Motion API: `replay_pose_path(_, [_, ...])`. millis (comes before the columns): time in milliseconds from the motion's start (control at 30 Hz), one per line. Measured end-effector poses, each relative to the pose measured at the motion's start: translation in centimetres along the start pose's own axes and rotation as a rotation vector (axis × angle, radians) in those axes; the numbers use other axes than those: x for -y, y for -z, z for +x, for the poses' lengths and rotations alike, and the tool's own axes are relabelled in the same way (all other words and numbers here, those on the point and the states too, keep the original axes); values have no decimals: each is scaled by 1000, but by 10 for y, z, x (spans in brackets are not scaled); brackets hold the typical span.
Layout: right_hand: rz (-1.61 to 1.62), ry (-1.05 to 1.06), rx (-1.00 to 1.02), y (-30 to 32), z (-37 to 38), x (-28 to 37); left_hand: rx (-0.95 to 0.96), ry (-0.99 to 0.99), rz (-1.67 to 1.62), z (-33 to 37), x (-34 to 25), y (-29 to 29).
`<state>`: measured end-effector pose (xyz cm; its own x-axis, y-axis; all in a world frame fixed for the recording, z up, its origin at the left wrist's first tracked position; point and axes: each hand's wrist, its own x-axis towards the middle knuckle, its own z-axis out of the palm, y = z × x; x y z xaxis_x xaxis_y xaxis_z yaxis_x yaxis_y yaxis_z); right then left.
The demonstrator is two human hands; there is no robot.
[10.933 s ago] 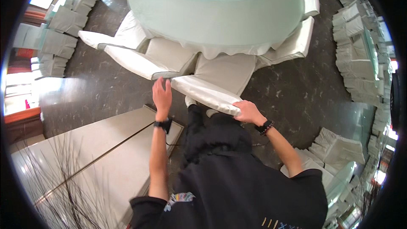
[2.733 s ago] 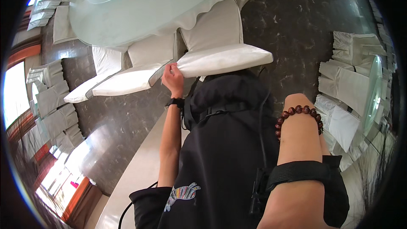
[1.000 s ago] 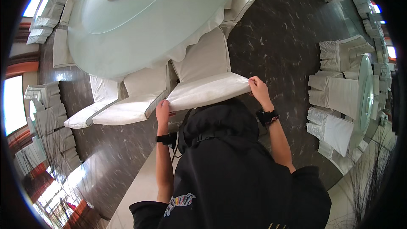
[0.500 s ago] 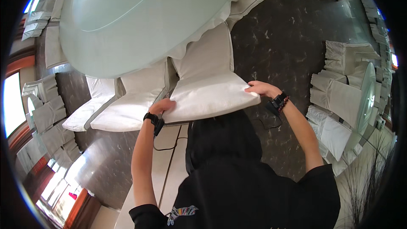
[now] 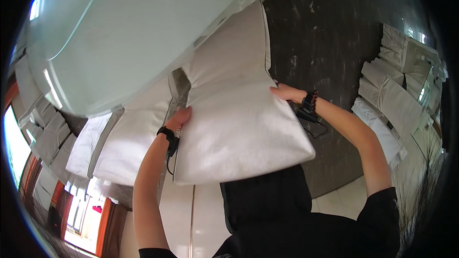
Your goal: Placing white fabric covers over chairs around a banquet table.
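Observation:
A chair in a pale fabric cover [image 5: 239, 129] is directly in front of me, its seat toward my body and its backrest against the table edge. My left hand [image 5: 180, 117] grips the left side of the seat, thumb on top and fingers hidden below the edge. On the opposite side my right hand [image 5: 288, 92] is closed on the seat edge close to the backrest. Both wrists wear black devices with cables. The round table [image 5: 143, 43] has a pale green glass top and covers the upper left.
More covered chairs [image 5: 136, 136] stand close by on the left along the table. Dark marbled floor [image 5: 315, 43] lies to the right, with another group of covered chairs [image 5: 397, 95] at the far right. Pale floor tiles [image 5: 179, 215] are below the seat.
Both hands have shifted from the seat's front corners back along its sides toward the backrest. The chair and table look larger and nearer, and my view has moved.

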<state>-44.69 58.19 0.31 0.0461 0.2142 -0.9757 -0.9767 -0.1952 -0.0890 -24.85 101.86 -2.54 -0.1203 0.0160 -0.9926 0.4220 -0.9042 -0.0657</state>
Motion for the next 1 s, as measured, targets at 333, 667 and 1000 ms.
replay_pose_path(333, [-118,-2,-170,38,111,-15,-248,-89,422,149,-50,-20])
replay_pose_path(667, [-95,231,-171,48,164,-37,-77,-247,-197,143,-45,-8])
replay_pose_path(1000, [-128,-11,-225,39,168,-24,-37,-180,-56,169,-36,-11])
